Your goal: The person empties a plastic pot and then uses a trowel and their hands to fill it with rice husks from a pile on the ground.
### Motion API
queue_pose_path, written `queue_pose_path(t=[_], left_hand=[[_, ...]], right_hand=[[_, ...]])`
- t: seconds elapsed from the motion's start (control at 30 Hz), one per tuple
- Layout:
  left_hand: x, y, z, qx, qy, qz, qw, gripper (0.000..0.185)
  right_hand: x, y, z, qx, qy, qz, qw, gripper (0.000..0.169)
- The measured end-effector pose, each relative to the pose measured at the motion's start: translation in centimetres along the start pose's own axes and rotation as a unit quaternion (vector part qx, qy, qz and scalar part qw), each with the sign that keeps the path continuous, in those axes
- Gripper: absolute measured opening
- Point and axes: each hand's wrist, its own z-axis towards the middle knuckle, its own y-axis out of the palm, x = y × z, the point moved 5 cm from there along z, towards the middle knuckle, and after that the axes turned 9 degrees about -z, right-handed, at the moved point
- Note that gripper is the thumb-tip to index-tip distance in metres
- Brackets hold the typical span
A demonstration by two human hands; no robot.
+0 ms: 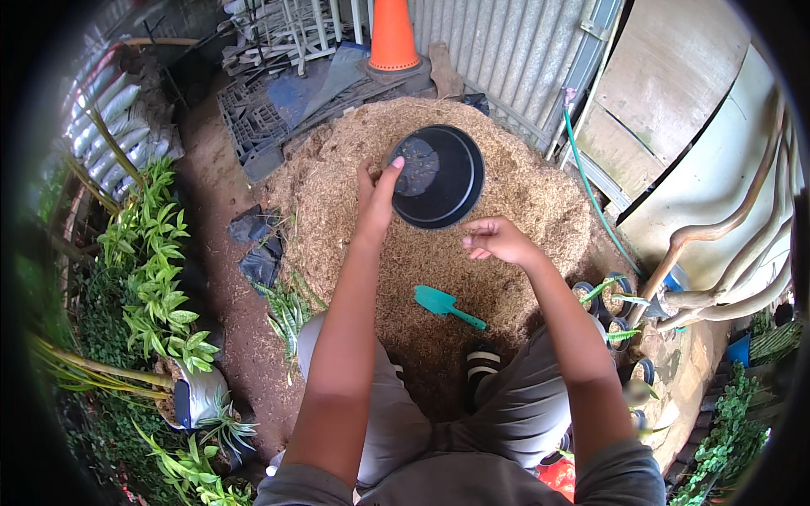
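My left hand [378, 199] grips the left rim of a black plastic plant pot [450, 183], its thumb on the inside. The pot is tilted so its mouth faces me, and bits of husk cling to its base. Just below the pot's lower right rim is my right hand [497, 239], fingers partly spread, with nothing in it. Behind both is a broad mound of light brown husk-like material [531, 190]. A teal hand trowel [448, 306] lies on the mound between my arms, blade to the left.
An orange traffic cone [393, 38] stands beyond the mound near a corrugated metal sheet [500, 50]. Small potted plants [617, 297] and bent branches [709, 237] are at the right, beside a green hose [591, 183]. Leafy plants [158, 265] line the left.
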Motion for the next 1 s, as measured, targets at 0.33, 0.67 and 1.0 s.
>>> queue_pose_path(t=[0.33,0.67,1.0], left_hand=[[6.0,-3.5,-2.2,0.052,0.112,0.567,0.815,0.122],[9.3,-5.7,-4.4,0.069,0.063,0.556,0.826,0.123],[9.1,-6.8,-2.8,0.085,0.033,0.573,0.814,0.124]], right_hand=[[21.5,10.2,3.2,-0.171,0.22,-0.442,0.852,0.018],[29.0,17.1,-3.0,0.041,0.285,-0.445,0.848,0.055],[22.3,13.5,-1.2,0.055,0.208,-0.429,0.877,0.038]])
